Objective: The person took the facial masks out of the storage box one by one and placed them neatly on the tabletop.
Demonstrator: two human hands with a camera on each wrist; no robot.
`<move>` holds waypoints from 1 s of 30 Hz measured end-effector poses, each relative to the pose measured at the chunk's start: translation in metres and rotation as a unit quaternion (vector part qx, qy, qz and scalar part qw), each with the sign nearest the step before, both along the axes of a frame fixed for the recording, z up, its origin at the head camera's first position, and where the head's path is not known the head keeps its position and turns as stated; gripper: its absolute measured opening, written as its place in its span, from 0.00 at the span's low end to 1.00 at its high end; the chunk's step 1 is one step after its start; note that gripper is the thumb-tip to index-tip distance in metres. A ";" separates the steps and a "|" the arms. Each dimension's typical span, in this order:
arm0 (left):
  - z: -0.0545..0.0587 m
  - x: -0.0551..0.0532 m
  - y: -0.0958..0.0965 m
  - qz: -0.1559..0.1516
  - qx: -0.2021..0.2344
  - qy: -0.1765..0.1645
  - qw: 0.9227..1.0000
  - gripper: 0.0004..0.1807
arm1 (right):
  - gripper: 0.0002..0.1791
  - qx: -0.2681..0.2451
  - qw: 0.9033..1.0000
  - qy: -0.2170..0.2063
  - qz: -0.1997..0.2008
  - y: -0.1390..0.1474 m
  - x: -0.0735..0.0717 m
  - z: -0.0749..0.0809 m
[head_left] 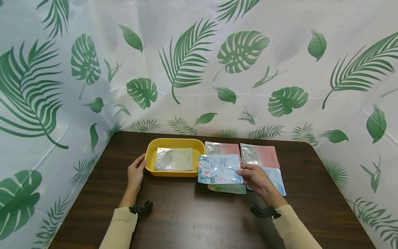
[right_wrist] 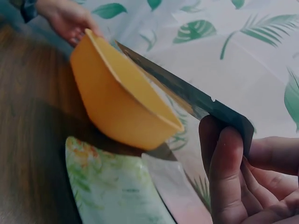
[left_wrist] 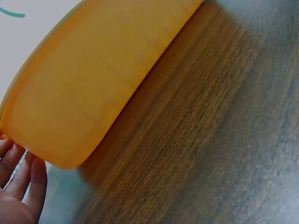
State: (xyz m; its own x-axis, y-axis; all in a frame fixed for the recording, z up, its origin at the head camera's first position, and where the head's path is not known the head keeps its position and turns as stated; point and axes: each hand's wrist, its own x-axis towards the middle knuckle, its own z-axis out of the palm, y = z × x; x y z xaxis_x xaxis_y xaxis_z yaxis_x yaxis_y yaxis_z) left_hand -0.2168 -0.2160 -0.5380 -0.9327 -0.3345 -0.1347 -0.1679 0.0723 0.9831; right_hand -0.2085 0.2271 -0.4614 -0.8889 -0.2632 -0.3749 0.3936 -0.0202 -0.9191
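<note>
My right hand (head_left: pixel 256 178) pinches the right edge of a blue sheet mask packet (head_left: pixel 217 169) with pink flowers, thumb on one face and fingers on the other. Seen edge-on in the right wrist view, the packet (right_wrist: pixel 163 79) is held up above the table. My left hand (head_left: pixel 136 173) holds the left end of a yellow plastic basin (head_left: pixel 174 174) by its rim. Its fingers (left_wrist: pixel 38 179) lie against the outer wall in the left wrist view. Inside the basin lies a silvery cream mask packet (head_left: pixel 174 159).
Right of the basin lie two pink-and-silver packets, one partly covered (head_left: pixel 222 148), the other (head_left: pixel 261 155) farther right. A green packet (head_left: pixel 228 188) lies beneath the held one. Another blue packet (head_left: pixel 276 178) is partly behind my right hand. Leaf-patterned cloth (head_left: pixel 192 114) rises behind the dark wooden table (head_left: pixel 199 218).
</note>
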 end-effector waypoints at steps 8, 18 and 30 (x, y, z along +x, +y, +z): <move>0.002 -0.002 -0.001 -0.004 0.011 0.008 1.000 0.25 | 0.09 -0.002 1.000 -0.019 -0.001 0.022 0.011 -0.010; 0.003 -0.002 -0.003 -0.008 0.013 0.001 1.000 0.25 | 0.11 0.017 0.999 -0.020 0.035 0.033 0.029 -0.031; 0.001 0.000 -0.001 -0.001 0.009 -0.004 1.000 0.25 | 0.11 0.015 0.997 -0.045 0.066 0.034 0.047 -0.049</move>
